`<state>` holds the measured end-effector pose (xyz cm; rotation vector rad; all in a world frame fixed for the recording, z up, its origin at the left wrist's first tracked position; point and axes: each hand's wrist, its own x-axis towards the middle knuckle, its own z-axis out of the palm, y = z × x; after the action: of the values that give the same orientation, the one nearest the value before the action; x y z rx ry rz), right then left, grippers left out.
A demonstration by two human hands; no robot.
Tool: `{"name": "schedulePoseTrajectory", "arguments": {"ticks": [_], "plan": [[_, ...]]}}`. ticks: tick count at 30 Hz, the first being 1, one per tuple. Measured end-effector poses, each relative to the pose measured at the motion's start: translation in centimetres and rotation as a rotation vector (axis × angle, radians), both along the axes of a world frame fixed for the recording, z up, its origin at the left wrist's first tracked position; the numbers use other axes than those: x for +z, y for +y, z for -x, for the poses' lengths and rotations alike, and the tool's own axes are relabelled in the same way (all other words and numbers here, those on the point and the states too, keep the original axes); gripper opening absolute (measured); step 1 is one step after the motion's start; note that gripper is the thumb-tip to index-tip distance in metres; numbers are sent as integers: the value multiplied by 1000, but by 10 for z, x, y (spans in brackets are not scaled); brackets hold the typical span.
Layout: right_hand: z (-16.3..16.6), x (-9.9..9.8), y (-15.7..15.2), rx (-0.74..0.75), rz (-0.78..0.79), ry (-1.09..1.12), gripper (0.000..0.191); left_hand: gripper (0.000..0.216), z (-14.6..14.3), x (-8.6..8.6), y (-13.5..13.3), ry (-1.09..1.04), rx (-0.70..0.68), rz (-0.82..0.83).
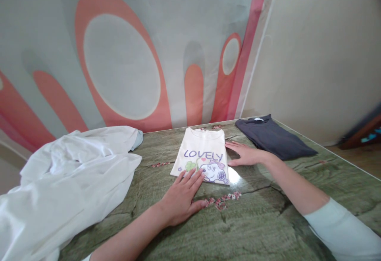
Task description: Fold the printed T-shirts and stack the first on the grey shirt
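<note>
A white T-shirt lies folded into a neat rectangle on the table, its neckline toward the wall. Its front carries the word LOVELY in purple above a cartoon dog with a bow and a green clover. My left hand rests flat at the shirt's near edge, fingertips on the print and thumb on the tabletop. At the shirt's right edge lies my right hand, fingers stretched out and touching the side of the cloth. Neither hand grasps anything.
To the right, a dark grey folded shirt lies near the table's far edge. A large heap of white cloth covers the left side. The wood-patterned tabletop meets a wall with a pink-and-grey print.
</note>
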<state>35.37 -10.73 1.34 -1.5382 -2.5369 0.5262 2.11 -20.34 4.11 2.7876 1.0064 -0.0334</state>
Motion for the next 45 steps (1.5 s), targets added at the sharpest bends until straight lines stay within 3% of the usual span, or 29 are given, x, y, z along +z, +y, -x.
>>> {"name": "schedulePoseTrajectory", "arguments": {"ticks": [5,12,27,33,39,45], "plan": [[20,2,-3,-91,-111,-1,75,68,-1,1,0,-1,0,0],[50,-18,-8,-88,-104,-81,76,67,-1,0,-1,0,0,-29],[30,-37,10,-389,-222,-149,75,68,-1,3,-3,-10,12,15],[47,-30,0,-249,-307,-83,65,69,-1,4,-4,-23,20,49],[61,-26,-9,-118,-266,-19,61,70,7,5,3,-91,8,68],[52,-33,-2,-167,-292,10,56,57,31,-5,31,-150,265,-25]]}}
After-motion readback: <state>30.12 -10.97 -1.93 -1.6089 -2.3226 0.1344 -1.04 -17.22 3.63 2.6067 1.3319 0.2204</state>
